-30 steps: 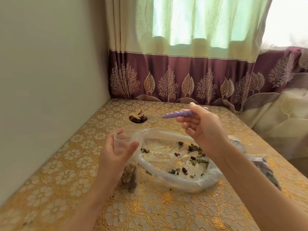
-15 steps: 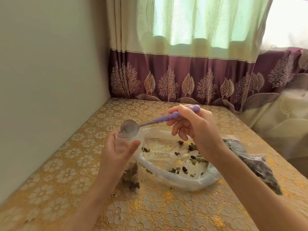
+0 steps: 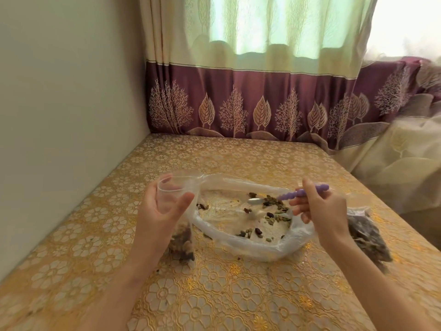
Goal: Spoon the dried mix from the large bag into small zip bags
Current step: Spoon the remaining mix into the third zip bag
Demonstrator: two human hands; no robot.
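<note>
1. Plain cream wall runs down the left side and meets a table covered in a gold cloth with a raised flower pattern.
2. Along the far edge of the table hangs a curtain, pale green and cream above, purple below with printed trees and leaves.
3. On the left, the left hand grips a small zip bag upright on the table. Thumb and fingers curl round the bag's upper part and hold its mouth open in a ring.
4. The bottom of that small bag is filled with dark and tan dried mix, showing below the hand and resting on the cloth.
5. Just right of it, and touching it near the top, lies the large bag, its clear plastic rolled down into a low rim. Only scattered pieces remain inside: green, brown and dark red bits spread over the bag's floor.
6. A spoon with a purple beaded handle reaches into the large bag; its metal bowl sits low beside a small heap of green pieces.
7. The right hand holds the spoon, thumb and fingers pinching the handle near its middle.
8. At the far right, partly behind the right forearm, lies a filled bag packed with dark mix, flat on the table.
</note>
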